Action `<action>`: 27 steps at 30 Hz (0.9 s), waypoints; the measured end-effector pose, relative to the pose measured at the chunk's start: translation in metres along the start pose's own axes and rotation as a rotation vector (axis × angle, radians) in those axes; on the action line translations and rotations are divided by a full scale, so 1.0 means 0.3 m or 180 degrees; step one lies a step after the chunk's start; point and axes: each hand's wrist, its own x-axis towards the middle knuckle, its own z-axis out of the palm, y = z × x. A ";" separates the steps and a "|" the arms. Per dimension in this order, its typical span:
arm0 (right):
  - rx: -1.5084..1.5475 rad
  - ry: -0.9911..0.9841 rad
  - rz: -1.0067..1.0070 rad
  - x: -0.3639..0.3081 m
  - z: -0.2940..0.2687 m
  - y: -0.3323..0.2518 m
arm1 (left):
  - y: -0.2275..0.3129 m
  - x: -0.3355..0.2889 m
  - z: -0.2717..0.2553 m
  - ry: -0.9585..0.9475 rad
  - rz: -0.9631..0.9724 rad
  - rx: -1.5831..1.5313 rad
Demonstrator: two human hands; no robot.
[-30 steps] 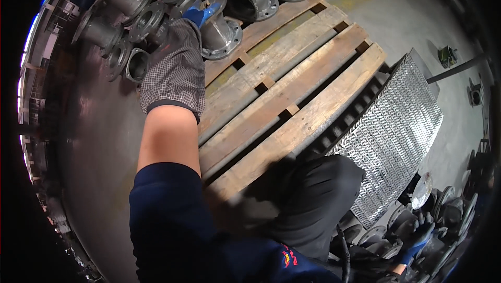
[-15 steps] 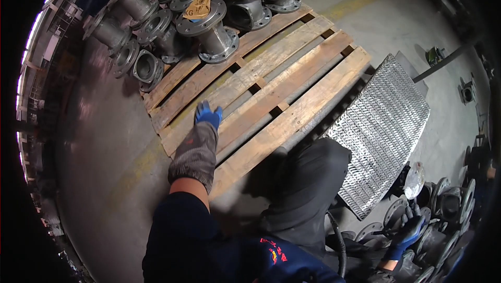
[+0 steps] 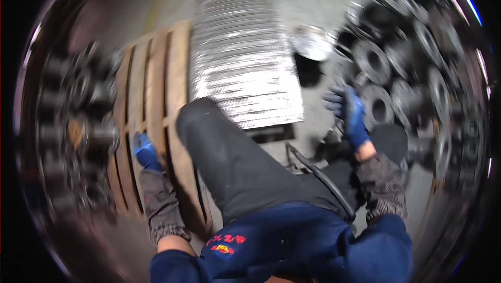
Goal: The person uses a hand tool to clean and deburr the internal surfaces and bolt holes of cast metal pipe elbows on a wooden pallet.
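Observation:
My left hand [image 3: 146, 152], in a blue-and-grey work glove, hovers over or rests on the wooden pallet [image 3: 153, 84]; which of the two I cannot tell. Its fingers are stretched out, with nothing in them. To the right, my right hand [image 3: 348, 113] is held in a like glove, fingers apart and holding nothing. Nearest to it are several grey metal flanged pipe fittings [image 3: 377, 108], piled on the right side. Motion blurs the picture, so fingertip contact does not show clearly.
A ridged, silvery foil-covered board [image 3: 242, 58] lies ahead, between pallet and fittings. Beside it sits a shiny round foil-like piece [image 3: 313, 43]. A dark hose or cable [image 3: 323, 178] runs by my legs. More flanged fittings [image 3: 99, 137] stand at the far left.
My view has swung to the right, bringing the right-hand pile and foil-covered board further into sight. My right hand is now raised beside the fittings; my left remains by the pallet.

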 end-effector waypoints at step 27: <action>0.1816 0.4343 -0.1601 -0.234 -0.832 -0.114 | 1.313 -1.690 1.565 -0.4536 0.4564 -0.0549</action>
